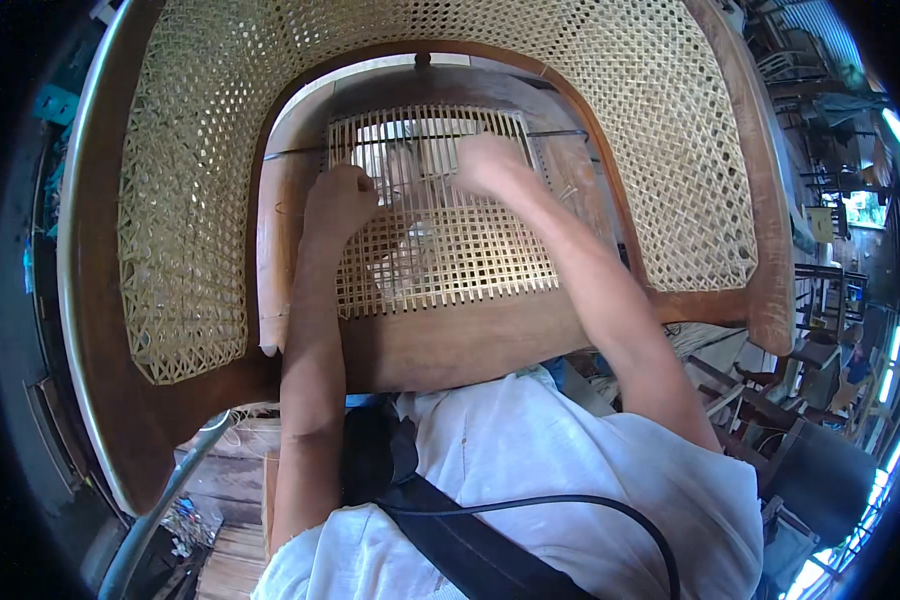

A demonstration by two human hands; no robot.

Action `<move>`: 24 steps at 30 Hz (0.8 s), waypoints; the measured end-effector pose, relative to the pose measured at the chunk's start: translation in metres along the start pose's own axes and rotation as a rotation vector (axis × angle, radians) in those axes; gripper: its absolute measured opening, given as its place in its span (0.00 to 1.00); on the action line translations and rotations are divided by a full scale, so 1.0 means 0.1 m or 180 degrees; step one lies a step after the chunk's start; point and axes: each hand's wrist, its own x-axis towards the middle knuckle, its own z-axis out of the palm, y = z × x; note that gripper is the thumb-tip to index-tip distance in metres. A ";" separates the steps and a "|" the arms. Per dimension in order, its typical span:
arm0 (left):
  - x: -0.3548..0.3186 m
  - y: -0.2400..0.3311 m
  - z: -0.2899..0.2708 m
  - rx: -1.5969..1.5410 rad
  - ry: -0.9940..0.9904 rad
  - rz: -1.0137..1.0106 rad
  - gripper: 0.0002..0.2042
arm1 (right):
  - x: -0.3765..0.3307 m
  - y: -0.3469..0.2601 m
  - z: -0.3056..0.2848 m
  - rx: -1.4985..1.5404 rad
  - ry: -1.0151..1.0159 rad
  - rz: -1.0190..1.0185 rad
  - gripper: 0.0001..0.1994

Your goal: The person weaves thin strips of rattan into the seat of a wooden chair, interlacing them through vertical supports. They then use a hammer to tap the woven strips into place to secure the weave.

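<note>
A wooden armchair with a curved cane back stands in front of me. Its seat panel (460, 245) is cane: the near part is woven into a square grid, while the far part has only strands running away from me, with gaps between them. My left hand (342, 205) is closed, fingers curled, at the left edge of the panel above the woven part. Over the far strands, right of the middle, my right hand (488, 163) is closed in a fist. Whatever either hand pinches is hidden by the fingers. The wooden seat frame (420, 352) lies across my lap side.
Woven cane panels (685, 140) surround the seat, held in the brown wooden chair frame (100, 230). A dark rod (560, 133) passes under the seat's far part. Chairs and wooden parts crowd the right background. A metal pipe (160, 500) stands at lower left.
</note>
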 end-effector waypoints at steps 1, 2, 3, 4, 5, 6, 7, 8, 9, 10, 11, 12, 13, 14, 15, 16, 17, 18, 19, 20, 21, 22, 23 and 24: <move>0.01 -0.01 0.02 0.0037 -0.0071 0.0020 0.09 | -0.10 0.17 -0.01 0.0184 0.0013 0.0248 0.10; -0.02 -0.02 -0.01 0.0114 -0.0118 0.0003 0.09 | -0.17 0.32 0.00 0.0389 0.0031 0.0440 0.10; -0.08 -0.01 -0.07 0.0429 0.0201 0.0105 0.10 | -0.17 0.45 0.06 0.0399 0.0102 0.0349 0.09; -0.18 0.03 -0.13 0.0746 0.0510 0.0208 0.11 | -0.16 0.54 0.14 0.0410 0.0167 0.0258 0.08; -0.27 0.04 -0.20 0.1065 0.0818 0.0309 0.12 | -0.17 0.61 0.21 0.1410 0.0286 0.0135 0.08; -0.36 -0.04 -0.23 0.1168 0.0943 0.0255 0.14 | -0.20 0.64 0.28 0.2424 0.0386 0.0004 0.07; -0.43 -0.14 -0.23 0.1251 0.1075 0.0199 0.15 | -0.20 0.67 0.33 0.3417 0.0466 -0.0125 0.07; -0.49 -0.21 -0.25 0.1333 0.1207 0.0143 0.17 | -0.17 0.66 0.40 0.4230 0.0357 -0.0505 0.07; -0.53 -0.20 -0.25 0.1445 0.0900 -0.0279 0.18 | -0.13 0.64 0.50 0.5033 0.0223 -0.0886 0.07; -0.54 -0.27 -0.24 0.1199 0.0947 -0.0294 0.17 | -0.08 0.58 0.55 0.5829 0.0068 -0.1305 0.07; -0.53 -0.38 -0.19 0.0951 0.0993 -0.0303 0.16 | -0.04 0.51 0.60 0.5900 -0.0075 -0.1348 0.10; -0.55 -0.39 -0.20 0.0691 0.1030 -0.0302 0.15 | -0.01 0.44 0.65 0.5962 -0.0016 -0.1547 0.11; -0.59 -0.37 -0.21 0.0204 0.1150 -0.0214 0.14 | 0.02 0.36 0.69 0.6023 0.0049 -0.1741 0.12; -0.59 -0.40 -0.21 -0.0271 0.1224 -0.0280 0.13 | 0.06 0.30 0.73 0.6085 0.0119 -0.1931 0.14; -0.59 -0.49 -0.13 -0.0760 0.1296 -0.0361 0.12 | 0.06 0.20 0.70 0.6300 0.0140 -0.1885 0.15; -0.57 -0.59 -0.05 -0.1268 0.1365 -0.0423 0.11 | 0.08 0.19 0.67 0.6028 0.0176 -0.1844 0.14; -0.54 -0.71 0.01 -0.1667 0.1414 -0.0352 0.09 | 0.12 0.18 0.63 0.5758 0.0217 -0.1799 0.14; -0.52 -0.72 0.01 -0.1694 0.1433 -0.0343 0.08 | 0.13 0.18 0.60 0.5483 0.0275 -0.1727 0.13; -0.52 -0.70 0.01 -0.1722 0.1450 -0.0346 0.07 | 0.06 0.15 0.46 0.4464 0.0385 -0.1322 0.15; -0.52 -0.69 0.01 -0.1748 0.1466 -0.0346 0.06 | 0.01 0.10 0.35 0.3864 0.0345 -0.1269 0.15; -0.50 -0.66 0.02 -0.1630 0.1484 -0.0363 0.05 | -0.04 0.10 0.24 0.3245 0.0322 -0.1182 0.14; -0.49 -0.64 0.02 -0.1511 0.1499 -0.0379 0.05 | -0.04 0.12 0.18 0.2629 0.0291 -0.1086 0.14; -0.49 -0.64 0.03 -0.1391 0.1513 -0.0392 0.04 | 0.14 0.24 0.30 0.1719 0.0872 -0.1581 0.13; -0.49 -0.65 0.05 -0.1386 0.1535 -0.0330 0.04 | 0.13 0.31 0.32 0.1851 0.0660 -0.1352 0.13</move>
